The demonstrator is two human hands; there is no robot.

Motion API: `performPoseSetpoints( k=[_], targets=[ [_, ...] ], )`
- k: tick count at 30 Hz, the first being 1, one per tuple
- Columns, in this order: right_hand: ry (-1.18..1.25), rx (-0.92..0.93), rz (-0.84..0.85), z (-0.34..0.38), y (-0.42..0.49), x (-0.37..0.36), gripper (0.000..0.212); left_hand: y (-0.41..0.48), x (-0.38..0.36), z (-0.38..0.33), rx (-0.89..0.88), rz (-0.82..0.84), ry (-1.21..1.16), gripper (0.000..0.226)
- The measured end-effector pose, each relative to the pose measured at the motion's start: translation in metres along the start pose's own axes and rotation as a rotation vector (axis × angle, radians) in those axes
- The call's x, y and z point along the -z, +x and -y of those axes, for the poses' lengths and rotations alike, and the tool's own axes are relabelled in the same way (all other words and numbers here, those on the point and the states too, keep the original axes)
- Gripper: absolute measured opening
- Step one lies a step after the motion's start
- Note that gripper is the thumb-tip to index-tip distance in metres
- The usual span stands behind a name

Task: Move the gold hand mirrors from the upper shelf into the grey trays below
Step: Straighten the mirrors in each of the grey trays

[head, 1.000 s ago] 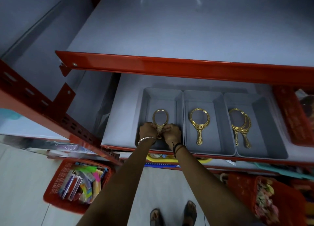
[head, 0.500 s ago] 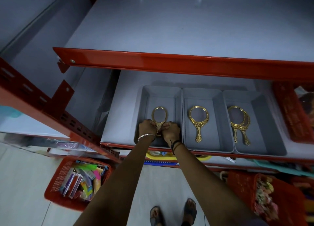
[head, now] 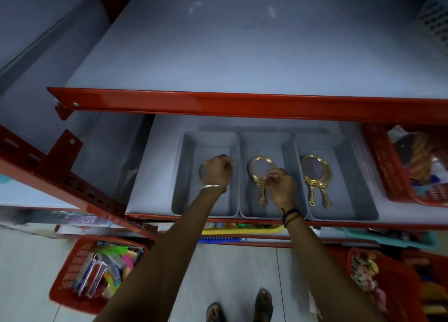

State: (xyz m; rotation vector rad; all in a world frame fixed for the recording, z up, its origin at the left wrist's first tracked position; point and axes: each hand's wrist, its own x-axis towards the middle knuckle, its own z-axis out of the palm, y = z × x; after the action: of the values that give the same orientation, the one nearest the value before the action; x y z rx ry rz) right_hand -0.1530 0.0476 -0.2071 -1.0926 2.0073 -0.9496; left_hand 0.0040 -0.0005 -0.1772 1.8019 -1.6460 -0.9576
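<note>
Three grey trays sit side by side on the lower shelf. In the left tray [head: 186,195] my left hand [head: 218,172] is closed over a gold hand mirror [head: 200,172]; only its rim shows beside my knuckles. Over the middle tray [head: 249,210], my right hand [head: 281,184] has its fingers curled and pinched on the rim of a second gold mirror [head: 260,176], which lies flat with its handle toward me. The right tray [head: 351,200] holds two overlapping gold mirrors [head: 315,176]. No mirrors are on the upper shelf [head: 242,55].
The upper shelf's red front rail [head: 242,106] runs just above the trays. A red basket [head: 388,176] stands right of them. On the floor are a red basket of colourful packets [head: 72,273] at left and another red basket [head: 388,285] at right. My sandalled feet show below.
My right hand has left the mirror handle in the left tray and moved right to the mirror in the middle tray. My left hand has slid up over the left mirror.
</note>
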Motion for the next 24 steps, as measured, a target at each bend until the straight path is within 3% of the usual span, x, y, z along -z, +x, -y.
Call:
performPoseSetpoints(
  k=[3,7,10,24],
  targets=[
    [-0.146,-0.103,0.057,-0.022,0.008,0.015,0.022,-0.014,-0.044,-0.020,-0.092,0.150,0.068,0.026],
    [-0.121,-0.113,0.140,-0.035,0.010,0.017,0.017,-0.017,-0.086,-0.019,0.010,0.329,0.264,0.027],
    [-0.124,-0.142,0.238,-0.041,0.011,0.013,0.019,-0.019,-0.096,-0.016,0.057,0.341,0.309,0.024],
    [-0.041,-0.126,0.227,-0.049,0.009,0.005,0.019,-0.026,-0.108,-0.016,0.265,0.174,0.210,0.024]
  ],
)
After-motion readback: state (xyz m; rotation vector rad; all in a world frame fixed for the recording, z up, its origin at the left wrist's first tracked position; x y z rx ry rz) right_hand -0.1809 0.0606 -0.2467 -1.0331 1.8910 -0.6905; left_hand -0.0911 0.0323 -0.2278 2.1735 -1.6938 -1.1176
